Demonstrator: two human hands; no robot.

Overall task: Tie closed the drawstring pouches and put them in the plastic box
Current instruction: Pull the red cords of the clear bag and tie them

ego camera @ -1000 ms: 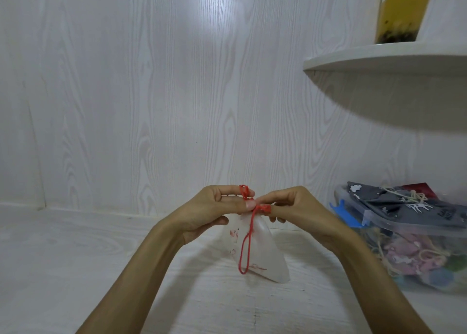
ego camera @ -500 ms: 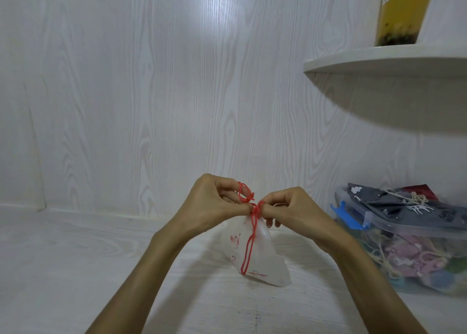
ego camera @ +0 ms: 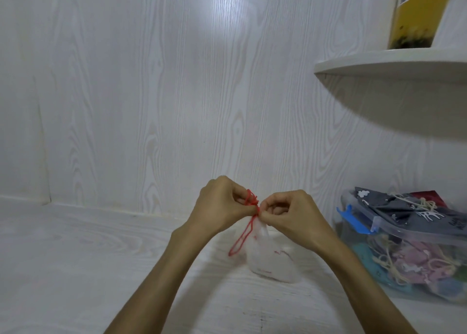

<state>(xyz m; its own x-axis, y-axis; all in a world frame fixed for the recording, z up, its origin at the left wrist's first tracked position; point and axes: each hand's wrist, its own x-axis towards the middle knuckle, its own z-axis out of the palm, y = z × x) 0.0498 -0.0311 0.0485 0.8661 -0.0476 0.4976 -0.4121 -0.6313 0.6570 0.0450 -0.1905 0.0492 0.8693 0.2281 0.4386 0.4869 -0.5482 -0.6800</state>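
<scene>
A small white drawstring pouch (ego camera: 267, 257) with faint red print hangs between my hands above the white floor. Its red cord (ego camera: 242, 235) is bunched at the neck, and one loop dangles to the lower left. My left hand (ego camera: 222, 207) pinches the red cord where it bunches at the pouch's neck. My right hand (ego camera: 290, 214) pinches the cord at the neck from the other side. The clear plastic box (ego camera: 358, 222) with blue latches sits at the right. It holds several pouches, with a grey printed one (ego camera: 394, 207) on top.
A white wood-grain wall stands close behind the hands. A white shelf (ego camera: 389, 65) juts out at the upper right, above the box, and carries a yellow container (ego camera: 419, 12). The floor to the left is bare white wood grain.
My hands have drawn closer together at the pouch's neck. The dangling red loop has swung to the left, and the pouch has shifted a little to the right.
</scene>
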